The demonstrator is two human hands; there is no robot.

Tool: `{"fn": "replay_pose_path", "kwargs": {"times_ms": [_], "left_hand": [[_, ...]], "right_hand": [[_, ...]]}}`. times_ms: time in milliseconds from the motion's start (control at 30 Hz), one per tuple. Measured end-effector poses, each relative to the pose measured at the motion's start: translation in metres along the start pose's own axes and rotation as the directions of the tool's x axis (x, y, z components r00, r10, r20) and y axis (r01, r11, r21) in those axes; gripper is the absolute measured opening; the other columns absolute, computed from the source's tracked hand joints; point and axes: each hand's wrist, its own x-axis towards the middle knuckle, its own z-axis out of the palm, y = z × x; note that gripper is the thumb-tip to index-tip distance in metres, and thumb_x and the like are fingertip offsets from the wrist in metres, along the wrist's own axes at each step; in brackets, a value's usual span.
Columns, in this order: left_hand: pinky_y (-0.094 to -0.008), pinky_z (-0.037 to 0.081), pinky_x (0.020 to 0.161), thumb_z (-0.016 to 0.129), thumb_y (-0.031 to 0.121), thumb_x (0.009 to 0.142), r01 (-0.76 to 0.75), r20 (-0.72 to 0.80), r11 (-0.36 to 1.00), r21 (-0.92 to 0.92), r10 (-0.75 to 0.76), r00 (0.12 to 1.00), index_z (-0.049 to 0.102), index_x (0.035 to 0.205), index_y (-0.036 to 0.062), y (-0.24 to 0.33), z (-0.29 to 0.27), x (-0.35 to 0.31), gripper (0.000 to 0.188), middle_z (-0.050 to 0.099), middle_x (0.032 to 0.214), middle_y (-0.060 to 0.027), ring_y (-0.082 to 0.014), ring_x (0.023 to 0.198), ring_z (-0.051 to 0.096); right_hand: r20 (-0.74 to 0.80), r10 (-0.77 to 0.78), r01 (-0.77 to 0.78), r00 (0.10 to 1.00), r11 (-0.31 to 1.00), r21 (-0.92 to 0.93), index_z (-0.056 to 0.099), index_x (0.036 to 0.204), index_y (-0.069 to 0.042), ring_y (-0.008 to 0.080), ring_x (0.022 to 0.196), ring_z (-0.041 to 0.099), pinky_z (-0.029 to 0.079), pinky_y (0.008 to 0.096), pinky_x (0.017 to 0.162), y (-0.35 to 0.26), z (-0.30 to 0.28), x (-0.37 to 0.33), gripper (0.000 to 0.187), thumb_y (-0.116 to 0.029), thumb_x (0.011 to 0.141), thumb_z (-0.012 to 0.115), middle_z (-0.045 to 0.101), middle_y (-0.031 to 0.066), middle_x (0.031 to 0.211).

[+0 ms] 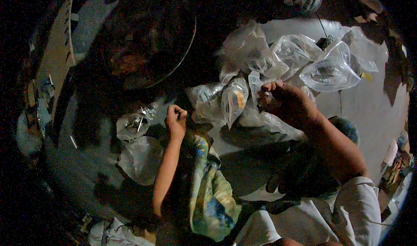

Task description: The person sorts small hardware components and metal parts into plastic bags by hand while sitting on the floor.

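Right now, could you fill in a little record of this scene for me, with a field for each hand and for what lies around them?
Left hand: fingers curled; whether it holds anything is unclear
Right hand: fingers bent, close to clear plastic bags; grip unclear
Between the hands: clear bag with an orange patch
Lower in the picture: yellow, green and blue cloth
Light: dim, dark toward the rim
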Motion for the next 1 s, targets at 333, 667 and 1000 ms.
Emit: {"fn": "replay_pose_path", "kwargs": {"times_ms": [333,667,1000], "left_hand": [[-0.0346,0.05,0.075,0.054,-0.001,0.078,0.56,0.673,0.621,-0.548,-0.071,0.736,0.044,0.103,0.0078,0.21,0.008,-0.022,0.028,0.056,0.099,-0.0156,-0.0258,0.09,0.058],[-0.0323,0.047,0.082,0.046,-0.003,0.081,0.528,0.647,0.529,-0.664,0.054,0.76,0.042,0.105,0.0064,0.239,0.03,-0.024,0.026,0.053,0.107,-0.0172,-0.026,0.099,0.054],[-0.0228,0.047,0.066,0.055,0.002,0.079,0.563,0.6,0.427,-0.707,-0.058,0.798,0.049,0.095,0.0086,0.216,0.033,-0.012,0.019,0.059,0.097,-0.0111,-0.0166,0.077,0.057]], "right_hand": [[0.0,-0.008,0.008,1.0,0.999,0.054,0.053,0.094,-0.005,0.0205,0.086,0.052,0.039,0.0356,0.083,0.0,-0.016,-0.005,0.026,-0.028,0.087,0.042,0.055,0.0065,0.091],[-0.037,0.005,-0.004,0.999,1.0,0.009,0.053,0.089,-0.007,0.0176,0.082,0.05,0.038,0.032,0.08,0.002,-0.013,-0.016,0.024,-0.029,0.086,0.045,0.052,0.0033,0.086],[-0.078,0.034,-0.036,0.996,0.999,-0.028,0.053,0.093,-0.006,0.0177,0.085,0.052,0.04,0.0329,0.079,0.008,-0.017,-0.02,0.025,-0.029,0.085,0.047,0.054,0.0035,0.09]]}}
